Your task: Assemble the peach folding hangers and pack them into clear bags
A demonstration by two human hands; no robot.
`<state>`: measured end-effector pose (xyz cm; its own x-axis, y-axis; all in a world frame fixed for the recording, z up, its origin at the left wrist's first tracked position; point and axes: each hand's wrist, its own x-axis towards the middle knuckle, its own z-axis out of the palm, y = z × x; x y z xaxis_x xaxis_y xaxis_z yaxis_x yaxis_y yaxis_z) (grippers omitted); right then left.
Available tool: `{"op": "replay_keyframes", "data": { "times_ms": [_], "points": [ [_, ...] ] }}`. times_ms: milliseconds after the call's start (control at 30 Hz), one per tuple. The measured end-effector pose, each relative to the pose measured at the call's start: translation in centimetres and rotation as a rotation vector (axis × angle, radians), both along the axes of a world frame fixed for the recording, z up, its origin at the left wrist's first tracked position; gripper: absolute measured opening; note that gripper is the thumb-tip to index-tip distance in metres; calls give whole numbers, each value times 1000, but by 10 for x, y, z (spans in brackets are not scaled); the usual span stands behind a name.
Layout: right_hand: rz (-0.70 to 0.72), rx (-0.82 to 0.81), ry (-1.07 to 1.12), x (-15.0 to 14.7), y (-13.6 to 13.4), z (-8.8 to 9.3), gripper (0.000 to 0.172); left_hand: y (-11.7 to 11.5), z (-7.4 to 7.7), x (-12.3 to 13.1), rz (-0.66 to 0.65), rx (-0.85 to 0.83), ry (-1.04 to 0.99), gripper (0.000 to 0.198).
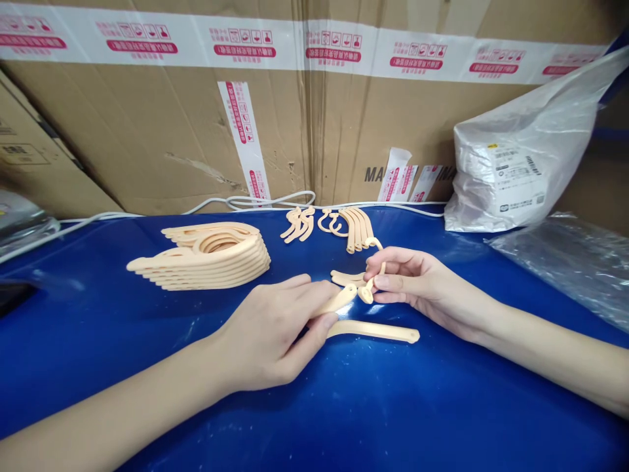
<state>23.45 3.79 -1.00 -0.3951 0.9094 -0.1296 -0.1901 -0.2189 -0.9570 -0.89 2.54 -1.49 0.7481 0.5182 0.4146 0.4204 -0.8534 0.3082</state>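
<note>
My left hand [282, 328] is closed around a cream plastic hanger arm [341, 300], whose holed end points to the right. In my right hand [417, 278] a cream hanger hook [367, 292] is pinched between thumb and fingers. Its round base faces the arm's end, close to it; whether they touch I cannot tell. Under my left hand another hanger arm [378, 330] reaches out to the right across the blue surface. Just behind my hands lie further curved arm pieces [344, 278], partly covered by my fingers.
A stack of folded cream hangers [211, 259] stands at left. Small curved pieces [299, 224], hooks [334, 223] and several arms [358, 228] lie at the back. Behind are a cardboard box [171, 131], a white cable [275, 200] and a labelled plastic bag [521, 151].
</note>
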Motion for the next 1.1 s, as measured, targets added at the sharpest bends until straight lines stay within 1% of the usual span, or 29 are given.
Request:
{"op": "replay_keyframes", "data": {
  "times_ms": [133, 267, 433, 533, 633, 767, 867, 1100],
  "points": [
    [2, -7, 7, -2, 1, -3, 22, 1, -1, -2, -43, -1, -5, 15],
    [-8, -23, 20, -2, 2, -2, 23, 3, -2, -2, -26, -12, 14, 17],
    [-10, -35, 31, 0, 2, -2, 21, 4, -5, -1, 0, 0, 45, 26],
    [-5, -31, 41, 2, 2, -3, 19, 4, -6, 0, 22, 12, 55, 25],
    [11, -17, 29, 2, 1, -4, 19, 4, -7, 1, 15, 52, 41, 23],
    [37, -1, -62, 2, -3, -2, 16, 4, -6, 3, -1, 147, 32, 23],
    [17, 35, -141, 2, -6, 0, 15, 2, -5, 3, 12, 207, 43, 23],
    [17, 115, -301, 8, -7, -1, 23, 0, -7, 2, 28, 292, 89, 23]
  ]
}}
